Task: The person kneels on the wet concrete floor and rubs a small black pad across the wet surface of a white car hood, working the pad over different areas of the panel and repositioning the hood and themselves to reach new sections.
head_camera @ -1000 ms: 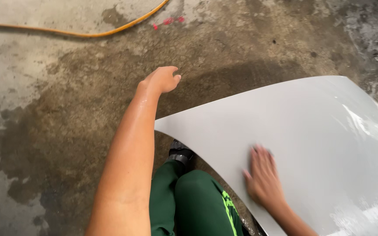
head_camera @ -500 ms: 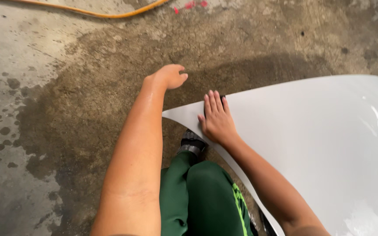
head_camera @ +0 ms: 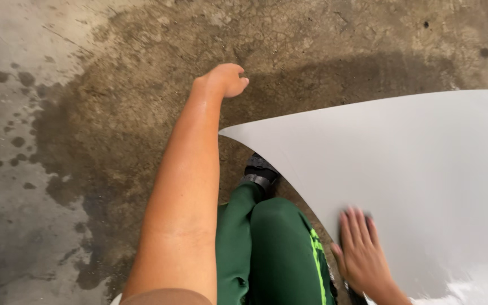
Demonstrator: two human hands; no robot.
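Observation:
A large smooth pale grey panel (head_camera: 402,169) lies in front of me, with its pointed corner toward my left arm. My right hand (head_camera: 361,254) lies flat on the panel's near edge, fingers spread and blurred by motion. A thin dark patch shows at its fingertips, and I cannot tell whether that is a shadow or a pad. My left hand (head_camera: 226,79) is stretched out over the stained concrete floor (head_camera: 114,113), beyond the panel's corner. Its fingers are loosely curled and hold nothing. It does not touch the panel.
My green trouser leg (head_camera: 266,248) with a bright stripe and a dark shoe (head_camera: 261,172) sit just under the panel's left edge. Dark damp blotches mark the concrete at the left.
My right hand has slid from the panel's pointed corner back down along the near edge toward me. The left arm stays stretched out. The view has shifted, so the yellow cable is out of sight.

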